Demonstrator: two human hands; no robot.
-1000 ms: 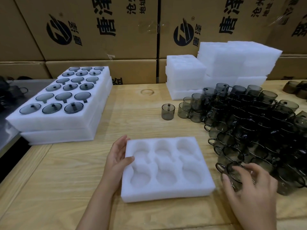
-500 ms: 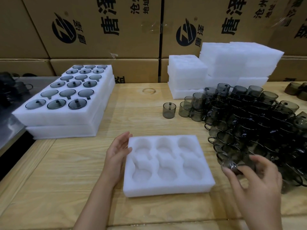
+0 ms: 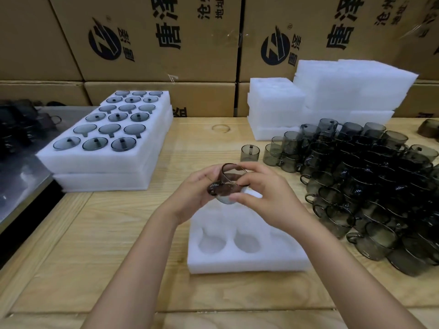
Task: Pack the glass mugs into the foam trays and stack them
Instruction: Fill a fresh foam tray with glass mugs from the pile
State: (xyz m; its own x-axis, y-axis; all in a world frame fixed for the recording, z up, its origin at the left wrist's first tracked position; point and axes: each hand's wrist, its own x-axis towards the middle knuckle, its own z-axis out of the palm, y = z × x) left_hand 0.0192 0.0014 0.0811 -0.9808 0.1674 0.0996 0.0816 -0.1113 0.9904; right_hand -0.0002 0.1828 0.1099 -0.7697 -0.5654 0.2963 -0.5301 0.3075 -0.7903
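One pale wooden surface (image 3: 118, 245) is carrying everything: dozens of smoky grey glass mugs (image 3: 368, 186) crowding its right side, stacked white foam trays (image 3: 99, 167) at far left (top one filled), and an empty white foam tray (image 3: 237, 267) with round pockets in front. The left hand (image 3: 190, 195) and right hand (image 3: 268, 193) are each keeping a grip on one tilted smoky mug (image 3: 231, 180) above the tray's far pockets. Loading is probably just starting; next, the mug needs turning and lowering into a pocket.
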